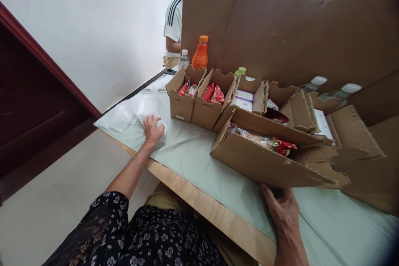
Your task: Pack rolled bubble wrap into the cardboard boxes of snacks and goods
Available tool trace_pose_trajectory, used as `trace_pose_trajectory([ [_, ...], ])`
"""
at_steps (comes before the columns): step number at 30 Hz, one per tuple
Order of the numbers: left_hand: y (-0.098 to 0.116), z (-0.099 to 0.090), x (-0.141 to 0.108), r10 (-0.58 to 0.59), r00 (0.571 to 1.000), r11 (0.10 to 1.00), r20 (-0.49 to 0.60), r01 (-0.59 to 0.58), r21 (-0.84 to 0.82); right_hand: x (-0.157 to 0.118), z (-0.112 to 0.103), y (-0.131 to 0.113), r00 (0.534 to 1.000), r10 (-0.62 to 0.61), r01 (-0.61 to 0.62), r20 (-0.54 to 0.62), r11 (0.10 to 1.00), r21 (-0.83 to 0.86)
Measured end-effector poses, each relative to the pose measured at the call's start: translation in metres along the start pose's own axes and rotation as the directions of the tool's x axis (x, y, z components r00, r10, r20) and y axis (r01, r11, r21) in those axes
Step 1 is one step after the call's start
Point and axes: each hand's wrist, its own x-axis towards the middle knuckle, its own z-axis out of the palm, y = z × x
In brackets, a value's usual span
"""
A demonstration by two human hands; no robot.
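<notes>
My left hand [153, 129] lies on a sheet of bubble wrap [124, 112] at the left end of the table, its fingers apart and slightly bent. With my right hand [283, 210] I hold the near lower edge of an open cardboard box [264, 160]; the fingertips are hidden beneath it. Inside that box are clear plastic and red packets [283, 146]. Behind it stands a row of open cardboard bins, among them a left bin [181, 107] and its neighbour [207, 112], both with red packets.
An orange bottle [200, 54] and a clear bottle [184, 59] stand behind the bins. A tall cardboard panel [289, 33] rises at the back. Beyond it is another person in a white shirt [173, 18]. The pale green cloth [187, 153] covers the table up to its wooden edge [199, 208].
</notes>
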Motion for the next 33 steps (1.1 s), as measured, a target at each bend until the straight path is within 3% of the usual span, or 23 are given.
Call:
trace_pose_trajectory([
  [8,0.004,0.011,-0.013,0.054,0.998,0.998,0.044,-0.052,-0.026,-0.002,-0.001,-0.010,1.000,0.016,-0.016,0.002,1.000,0.020],
  [15,-0.009,-0.005,-0.011,-0.034,0.998,0.997,0.058,0.030,0.069,-0.001,0.002,-0.001,0.999,-0.041,0.041,-0.031,0.999,0.021],
  [21,-0.006,-0.007,-0.002,-0.087,0.989,0.985,0.117,0.068,0.161,-0.001,0.000,-0.003,1.000,-0.012,0.012,0.000,1.000,-0.002],
  [28,-0.002,-0.012,0.002,-0.033,0.975,0.987,0.220,-0.003,0.159,-0.001,0.001,-0.002,0.999,-0.053,0.053,-0.007,0.999,0.008],
  [33,-0.002,-0.034,-0.009,0.003,0.969,0.989,0.247,-0.038,0.140,-0.001,0.003,0.003,0.998,-0.066,0.067,-0.015,0.998,0.006],
])
